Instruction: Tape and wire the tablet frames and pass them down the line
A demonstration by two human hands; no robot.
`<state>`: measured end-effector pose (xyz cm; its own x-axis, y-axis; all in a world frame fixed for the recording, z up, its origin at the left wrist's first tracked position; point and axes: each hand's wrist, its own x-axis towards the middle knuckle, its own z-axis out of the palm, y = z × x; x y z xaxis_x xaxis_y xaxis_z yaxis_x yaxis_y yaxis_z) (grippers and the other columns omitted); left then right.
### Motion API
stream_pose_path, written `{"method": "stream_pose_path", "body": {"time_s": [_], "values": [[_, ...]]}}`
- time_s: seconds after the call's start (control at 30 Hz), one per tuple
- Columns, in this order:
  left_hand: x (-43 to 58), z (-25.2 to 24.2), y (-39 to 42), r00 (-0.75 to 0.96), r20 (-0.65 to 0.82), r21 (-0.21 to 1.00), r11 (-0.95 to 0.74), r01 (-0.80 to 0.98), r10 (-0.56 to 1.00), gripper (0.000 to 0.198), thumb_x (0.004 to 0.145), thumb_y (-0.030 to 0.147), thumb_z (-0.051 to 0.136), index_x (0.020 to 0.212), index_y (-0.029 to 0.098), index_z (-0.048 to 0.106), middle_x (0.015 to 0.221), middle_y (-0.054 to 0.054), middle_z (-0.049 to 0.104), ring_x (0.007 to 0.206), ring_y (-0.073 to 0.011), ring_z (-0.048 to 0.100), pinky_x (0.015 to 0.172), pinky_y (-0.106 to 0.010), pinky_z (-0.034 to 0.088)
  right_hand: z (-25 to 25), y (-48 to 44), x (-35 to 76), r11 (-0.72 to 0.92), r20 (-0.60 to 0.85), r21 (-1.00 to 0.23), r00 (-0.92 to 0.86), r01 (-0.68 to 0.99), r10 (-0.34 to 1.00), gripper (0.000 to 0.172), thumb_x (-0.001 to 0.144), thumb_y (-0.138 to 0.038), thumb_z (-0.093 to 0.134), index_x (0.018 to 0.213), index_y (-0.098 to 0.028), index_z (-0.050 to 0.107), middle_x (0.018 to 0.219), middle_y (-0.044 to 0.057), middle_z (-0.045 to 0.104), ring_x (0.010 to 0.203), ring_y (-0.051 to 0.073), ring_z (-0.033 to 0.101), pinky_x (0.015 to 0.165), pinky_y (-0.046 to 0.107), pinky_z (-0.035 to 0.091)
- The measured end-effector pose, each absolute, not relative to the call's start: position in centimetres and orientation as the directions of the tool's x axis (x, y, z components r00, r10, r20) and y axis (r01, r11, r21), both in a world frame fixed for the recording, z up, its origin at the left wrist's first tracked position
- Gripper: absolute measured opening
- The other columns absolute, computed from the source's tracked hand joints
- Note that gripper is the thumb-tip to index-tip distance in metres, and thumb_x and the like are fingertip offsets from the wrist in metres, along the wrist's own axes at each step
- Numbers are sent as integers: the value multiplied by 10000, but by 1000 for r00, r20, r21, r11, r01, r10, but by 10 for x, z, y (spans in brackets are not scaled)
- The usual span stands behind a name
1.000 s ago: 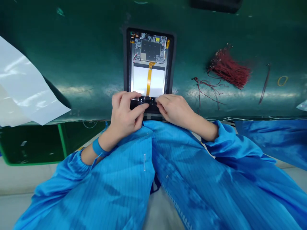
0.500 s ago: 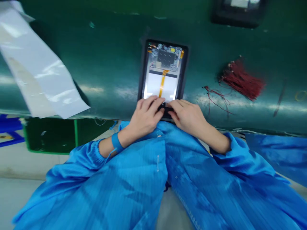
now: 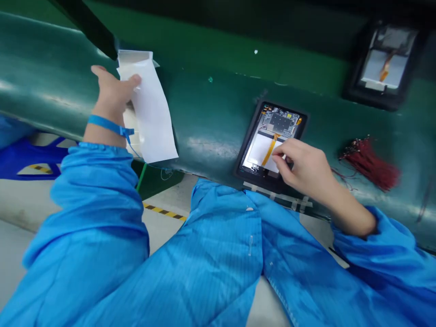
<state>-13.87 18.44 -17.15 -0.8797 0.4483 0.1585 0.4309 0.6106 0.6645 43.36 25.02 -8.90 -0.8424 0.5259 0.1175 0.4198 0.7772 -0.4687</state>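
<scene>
My left hand (image 3: 114, 93) is at a long white sheet (image 3: 153, 109) on the left of the bench, one digit laid over its edge and another stretched away to the left. It is spread, with nothing visibly gripped. An opened tablet (image 3: 250, 131) lies face down in front of me, its circuit board (image 3: 281, 121) at the far end and an orange ribbon cable (image 3: 270, 151) running down over a pale panel. Above the panel's right side is my right hand (image 3: 303, 165), thumb and forefinger pinched together. Whatever the pinch may hold is too small to make out.
A bundle of thin red wires (image 3: 373, 165) lies right of the tablet on the green mat (image 3: 204, 122). Another opened tablet (image 3: 384, 63) sits at the back right. A dark arm-like bar (image 3: 91, 27) reaches in at upper left. Blue plastic (image 3: 34, 156) is below the bench.
My left hand has left the tablet's near end and moved left to the white sheet. My right hand has lifted into a pinch over the panel. The view has swung left.
</scene>
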Motion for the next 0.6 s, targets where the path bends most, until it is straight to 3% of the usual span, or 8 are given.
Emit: {"method": "stream_pose_path", "body": {"time_s": [0.07, 0.13, 0.2, 0.27, 0.33, 0.4, 0.5, 0.6], "values": [[-138, -165, 193, -899, 97, 729, 584, 356, 428, 852, 704, 367, 1045, 877, 248, 219, 819, 123, 433, 752, -19, 502, 722, -194, 553, -85, 253, 404, 793, 141, -496, -868, 355, 477, 171, 1013, -216, 518, 912, -214, 655, 892, 75, 713, 823, 229, 641, 732, 369, 465], [-115, -150, 191, -900, 82, 767, 550, 331, 428, 872, 648, 518, 1054, 941, 222, 288, 802, 153, 448, 730, 1, 530, 683, -154, 522, -79, 256, 368, 807, 216, -519, -869, 283, 444, 156, 1012, -217, 517, 951, -218, 661, 947, 90, 721, 902, 258, 642, 821, 407, 490], [-74, -126, 176, -846, 142, 815, 424, 395, 514, 972, 540, 691, 1037, 1074, 231, 368, 865, 156, 515, 807, -9, 582, 746, -179, 553, -71, 257, 327, 822, 329, -526, -839, 219, 434, 156, 1008, -241, 542, 1088, -224, 675, 1132, 124, 723, 1081, 304, 633, 960, 471, 495], [-21, -99, 149, -643, 352, 859, 39, 511, 680, 1011, 553, 838, 955, 1205, 239, 468, 1188, 79, 613, 1076, -92, 645, 918, -281, 593, -61, 256, 285, 824, 407, -533, -797, 189, 446, 273, 1015, -293, 574, 1272, -241, 649, 1360, 143, 666, 1291, 340, 565, 1069, 510, 468], [32, -75, 118, -526, 468, 837, -165, 522, 710, 826, 739, 753, 926, 1254, 209, 578, 1425, -8, 594, 1255, -172, 618, 1062, -334, 560, -52, 253, 249, 810, 402, -558, -795, 181, 454, 311, 1041, -351, 576, 1340, -277, 624, 1435, 116, 641, 1372, 330, 522, 1105, 491, 457], [70, -60, 92, -569, 422, 880, -170, 443, 706, 576, 885, 563, 897, 1285, 223, 658, 1295, -33, 668, 1179, -186, 648, 957, -325, 574, -47, 247, 227, 782, 348, -605, -832, 152, 431, 239, 1079, -364, 530, 1275, -295, 649, 1346, 75, 695, 1301, 287, 571, 1092, 449, 462], [92, -59, 71, -663, 305, 938, -95, 334, 684, 377, 916, 489, 866, 1180, 262, 722, 1080, -33, 694, 1018, -200, 672, 828, -337, 578, -48, 238, 218, 699, 292, -713, -887, 46, 357, 264, 1121, -335, 425, 1150, -253, 674, 1114, 39, 748, 1077, 220, 646, 1006, 379, 489], [89, -70, 64, -677, 245, 950, -33, 310, 694, 322, 931, 530, 815, 1051, 243, 729, 1078, -41, 702, 1006, -213, 677, 843, -356, 586, -54, 232, 223, 620, 309, -782, -901, -59, 304, 307, 1117, -309, 385, 1217, -207, 657, 1126, 51, 747, 1020, 205, 650, 935, 345, 502]]}}
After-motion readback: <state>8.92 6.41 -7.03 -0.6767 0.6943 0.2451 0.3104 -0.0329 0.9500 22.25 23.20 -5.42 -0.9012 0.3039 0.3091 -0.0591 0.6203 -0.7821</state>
